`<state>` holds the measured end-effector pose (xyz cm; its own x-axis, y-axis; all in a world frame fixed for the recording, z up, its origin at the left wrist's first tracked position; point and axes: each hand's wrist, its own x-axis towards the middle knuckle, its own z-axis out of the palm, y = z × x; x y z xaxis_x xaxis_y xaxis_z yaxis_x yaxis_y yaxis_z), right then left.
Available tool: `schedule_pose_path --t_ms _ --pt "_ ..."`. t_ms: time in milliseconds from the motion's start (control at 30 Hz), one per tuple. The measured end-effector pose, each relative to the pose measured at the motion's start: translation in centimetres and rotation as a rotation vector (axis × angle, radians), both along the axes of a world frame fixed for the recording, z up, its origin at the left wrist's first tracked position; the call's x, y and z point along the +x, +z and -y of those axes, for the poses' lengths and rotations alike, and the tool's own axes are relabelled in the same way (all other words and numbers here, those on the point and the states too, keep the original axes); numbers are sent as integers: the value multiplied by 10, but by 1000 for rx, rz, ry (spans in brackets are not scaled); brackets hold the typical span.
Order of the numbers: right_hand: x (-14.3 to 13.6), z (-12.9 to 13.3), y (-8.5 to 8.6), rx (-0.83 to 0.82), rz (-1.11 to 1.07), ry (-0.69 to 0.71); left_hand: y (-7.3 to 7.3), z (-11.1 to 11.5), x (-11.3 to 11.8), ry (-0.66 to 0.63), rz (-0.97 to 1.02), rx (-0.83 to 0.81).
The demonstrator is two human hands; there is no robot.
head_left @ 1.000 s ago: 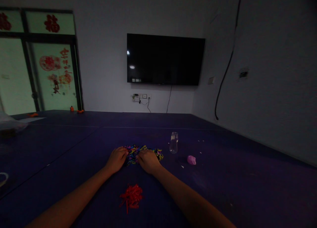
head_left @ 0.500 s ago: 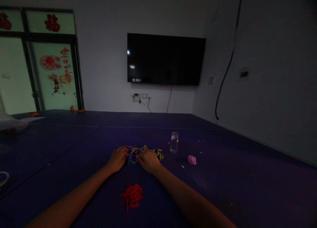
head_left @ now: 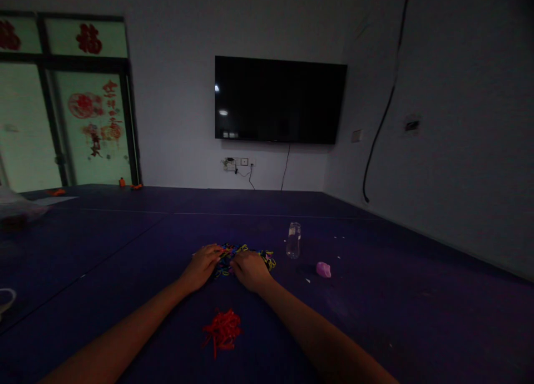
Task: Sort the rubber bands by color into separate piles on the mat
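Both left hand (head_left: 203, 264) and right hand (head_left: 252, 271) rest at the multicoloured heap of thin loops (head_left: 225, 258) on the dark purple worktop (head_left: 354, 236), fingers curled, grip impossible to tell, probably placed to keep it together.

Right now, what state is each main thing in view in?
Multicoloured bands: loose pile, partly covered by hands
Left hand: at pile's left side, grip unclear
Right hand: over pile, grip unclear
Red strands: loose heap, untouched
Clear bottle: untouched, cap unclear
Pink lump: untouched
TV: screen dark
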<state>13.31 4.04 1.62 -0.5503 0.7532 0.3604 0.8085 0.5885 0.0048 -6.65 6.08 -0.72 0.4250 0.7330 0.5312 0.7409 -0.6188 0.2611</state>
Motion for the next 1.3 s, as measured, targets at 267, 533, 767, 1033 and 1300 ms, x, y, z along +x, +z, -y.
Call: schedule_pose_path --t_ms 267,533,767,1033,1300 --pt "1 -1 0 2 -96 -20 13 18 9 -143 -33 20" --pt "1 -4 -1 43 6 -83 12 28 19 -190 -103 83" --pt "2 0 2 52 -41 -161 13 18 10 76 26 156" --pt "1 2 3 60 -13 -229 6 5 6 247 -131 -75" --pt "0 5 7 48 -14 -241 3 2 8 289 -185 -128"
